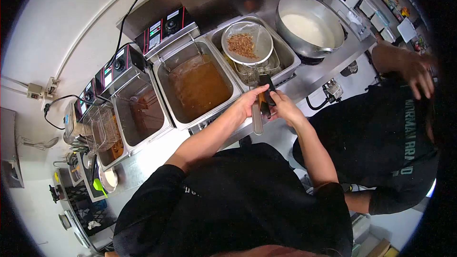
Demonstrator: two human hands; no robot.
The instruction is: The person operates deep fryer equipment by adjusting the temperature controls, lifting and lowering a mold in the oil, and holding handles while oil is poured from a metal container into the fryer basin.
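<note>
My left hand [247, 103] is closed around the handle of a round mesh strainer [262, 47], whose metal end sticks out below the fingers. Brown fried bits [242, 45] lie in its bowl. Right beside it, my right hand [285, 107] is closed on a black handle [268, 84] that appears to belong to the wire fry basket [247, 72]. The strainer's bowl is above this basket, over the right-hand fryer vat [289, 64]. The fingers partly hide how the two handles lie against each other.
The middle fryer vat [233, 88] holds brown oil; another vat [164, 123] stands to its left. A large metal pot [333, 35] with whitish liquid is at the right. A co-worker in a black shirt [362, 133] stands close on my right. Another wire basket [102, 128] rests far left.
</note>
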